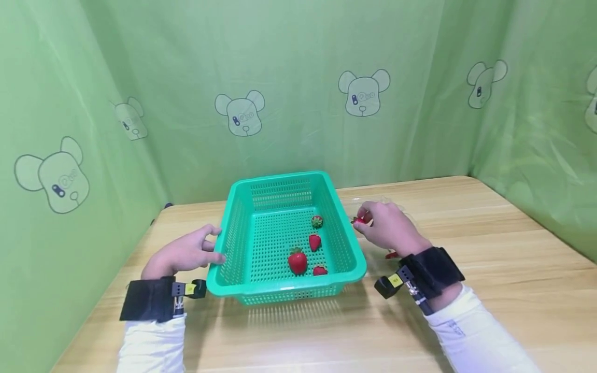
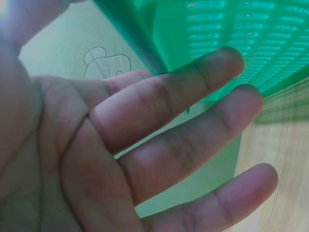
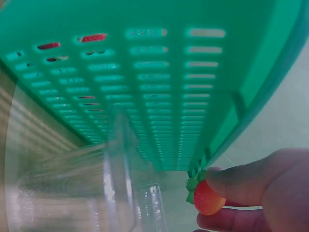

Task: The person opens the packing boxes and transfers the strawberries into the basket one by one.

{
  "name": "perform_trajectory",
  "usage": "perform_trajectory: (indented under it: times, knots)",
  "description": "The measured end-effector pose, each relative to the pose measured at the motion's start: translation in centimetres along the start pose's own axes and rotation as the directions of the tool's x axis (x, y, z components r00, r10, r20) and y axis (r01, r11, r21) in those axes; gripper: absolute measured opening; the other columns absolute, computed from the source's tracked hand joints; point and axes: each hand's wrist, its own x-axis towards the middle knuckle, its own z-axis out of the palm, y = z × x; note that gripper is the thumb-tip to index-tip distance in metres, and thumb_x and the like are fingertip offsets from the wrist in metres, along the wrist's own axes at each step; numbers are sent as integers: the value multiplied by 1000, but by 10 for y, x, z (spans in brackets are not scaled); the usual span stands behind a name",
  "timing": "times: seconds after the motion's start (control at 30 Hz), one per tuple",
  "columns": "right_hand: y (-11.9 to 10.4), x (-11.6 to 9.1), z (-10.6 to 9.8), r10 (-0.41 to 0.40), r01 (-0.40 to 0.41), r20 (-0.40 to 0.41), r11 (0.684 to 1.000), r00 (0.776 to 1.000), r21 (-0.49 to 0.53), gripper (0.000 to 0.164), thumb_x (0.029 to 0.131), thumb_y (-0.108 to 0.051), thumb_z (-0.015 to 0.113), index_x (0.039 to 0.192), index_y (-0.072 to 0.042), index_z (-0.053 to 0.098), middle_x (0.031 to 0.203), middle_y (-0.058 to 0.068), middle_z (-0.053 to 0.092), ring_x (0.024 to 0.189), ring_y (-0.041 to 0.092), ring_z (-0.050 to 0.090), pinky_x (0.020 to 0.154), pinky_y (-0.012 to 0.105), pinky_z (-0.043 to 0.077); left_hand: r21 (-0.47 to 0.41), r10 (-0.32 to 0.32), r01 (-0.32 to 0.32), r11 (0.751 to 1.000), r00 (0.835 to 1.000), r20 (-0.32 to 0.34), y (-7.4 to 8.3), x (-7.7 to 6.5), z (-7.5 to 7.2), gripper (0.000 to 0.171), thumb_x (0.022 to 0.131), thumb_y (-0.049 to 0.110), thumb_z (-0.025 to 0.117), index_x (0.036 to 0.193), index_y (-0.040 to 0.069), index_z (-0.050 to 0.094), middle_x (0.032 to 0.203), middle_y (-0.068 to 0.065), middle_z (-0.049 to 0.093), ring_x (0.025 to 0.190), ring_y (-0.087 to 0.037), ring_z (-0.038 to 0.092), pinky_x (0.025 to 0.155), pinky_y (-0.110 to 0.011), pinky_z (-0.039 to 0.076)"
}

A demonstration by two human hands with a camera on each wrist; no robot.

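Observation:
A green plastic basket (image 1: pixel 285 285) with slotted walls stands on the table, several red strawberries (image 1: pixel 297 261) lying on its mesh floor. At its left rim is my left hand (image 1: pixel 188 252), thumb and index finger touching the edge. The left wrist view shows the other fingers of that hand (image 2: pixel 159 140) extended and spread along the outer wall. Just outside the right wall, my right hand (image 1: pixel 389 225) pinches a strawberry (image 3: pixel 208 197) by thumb and fingers, its green leaves facing the basket. Beneath that hand is a clear plastic container (image 3: pixel 120 193), largely hidden in the head view.
Another bit of red fruit (image 1: pixel 392 255) shows below the right wrist, beside the basket. The wooden table (image 1: pixel 503 259) extends to the right and front. A green curtain (image 1: pixel 298 145) with bear-head drawings encloses the back and sides.

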Motion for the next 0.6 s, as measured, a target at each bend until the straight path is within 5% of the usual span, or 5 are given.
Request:
perform_trajectory:
  times: [0.6]
  knots:
    - [-7,-4,-11,10,-10,-12,1000,1000,24,19,88,-17,65,98,-2,63,88,15,69,75,26,63,62,41,53,17,-6,6,1000,1000,-14,3,-2,0,61,85,12,65,133,-4,30,117,-26,63,104,-34,62,91,-56,46]
